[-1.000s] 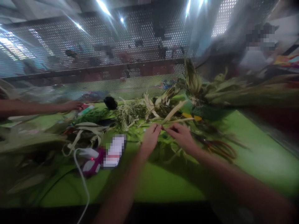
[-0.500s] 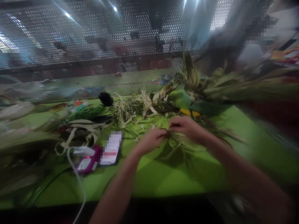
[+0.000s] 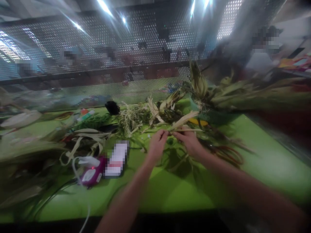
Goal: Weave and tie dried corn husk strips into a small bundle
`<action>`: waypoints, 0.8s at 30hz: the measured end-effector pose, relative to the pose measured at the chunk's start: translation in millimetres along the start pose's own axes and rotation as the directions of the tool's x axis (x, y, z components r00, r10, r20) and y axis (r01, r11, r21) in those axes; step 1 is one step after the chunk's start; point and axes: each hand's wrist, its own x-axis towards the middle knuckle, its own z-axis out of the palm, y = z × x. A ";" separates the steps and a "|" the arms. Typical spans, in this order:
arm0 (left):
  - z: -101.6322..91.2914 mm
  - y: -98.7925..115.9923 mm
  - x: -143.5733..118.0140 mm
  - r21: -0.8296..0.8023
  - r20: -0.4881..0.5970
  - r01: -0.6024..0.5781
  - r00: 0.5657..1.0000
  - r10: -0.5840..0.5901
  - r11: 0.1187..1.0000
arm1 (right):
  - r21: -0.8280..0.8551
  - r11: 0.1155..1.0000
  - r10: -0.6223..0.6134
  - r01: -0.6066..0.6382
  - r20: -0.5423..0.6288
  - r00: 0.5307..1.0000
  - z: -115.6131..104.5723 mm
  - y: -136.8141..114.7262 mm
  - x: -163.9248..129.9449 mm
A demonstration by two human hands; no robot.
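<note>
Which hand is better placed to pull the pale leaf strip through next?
Probably the right hand: its fingers lie on the pale leaf strip, which runs off to its side. The left hand pinches only the near end.

A craft workshop: a green table [image 3: 267, 161] strewn with dried husks [image 3: 179, 119] and leaves [image 3: 87, 136] runs along a perforated metal screen [image 3: 102, 64] under bright ceiling lights [image 3: 104, 6], with other workers blurred beyond the far edge.
</note>
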 end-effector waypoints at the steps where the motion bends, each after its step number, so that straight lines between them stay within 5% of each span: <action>1: 0.5 0.2 -0.8 0.128 -0.030 -0.078 0.996 0.083 0.989 | 0.021 0.999 0.028 -0.028 -0.010 1.000 1.9 1.5 -0.9; 4: 1.8 -1.4 -4.5 0.393 -0.032 -0.264 0.953 0.300 0.881 | 0.121 0.986 0.121 -0.115 -0.044 0.992 8.6 6.4 -4.0; 7: 2.5 -6.9 -6.0 0.519 -0.013 -0.334 0.918 0.398 0.787 | 0.191 0.972 0.152 -0.139 -0.057 0.987 14.1 11.4 -6.9; 11: 0.1 -9.5 -3.3 0.662 0.028 -0.323 0.912 0.408 0.676 | -0.171 0.982 -0.080 0.084 0.029 0.996 9.8 6.2 -7.3; 14: -4.8 -3.3 -1.2 0.725 0.146 -0.339 0.927 0.347 0.600 | -0.560 0.717 -0.348 0.416 0.230 0.909 -4.6 -11.9 -4.4; 16: -9.3 2.0 -0.3 0.695 0.272 -0.376 0.927 0.259 0.614 | -0.641 0.531 -0.385 0.555 0.401 0.831 -17.5 -26.5 -0.6; 17: -11.8 4.2 0.0 0.642 0.346 -0.395 0.914 0.212 0.657 | -0.630 0.506 -0.352 0.589 0.473 0.808 -24.0 -33.0 1.7; 19: -16.6 6.9 0.0 0.448 0.469 -0.384 0.870 0.154 0.807 | -0.564 0.611 -0.246 0.555 0.532 0.810 -35.5 -42.6 6.3; 21: -19.8 7.2 -1.1 0.187 0.502 -0.241 0.857 0.117 0.952 | -0.442 0.814 -0.111 0.377 0.519 0.848 -42.7 -46.3 9.5; 24: -19.6 4.6 -4.1 -0.204 0.435 0.087 0.900 0.010 0.975 | -0.210 0.975 0.038 0.073 0.481 0.876 -41.5 -42.0 9.6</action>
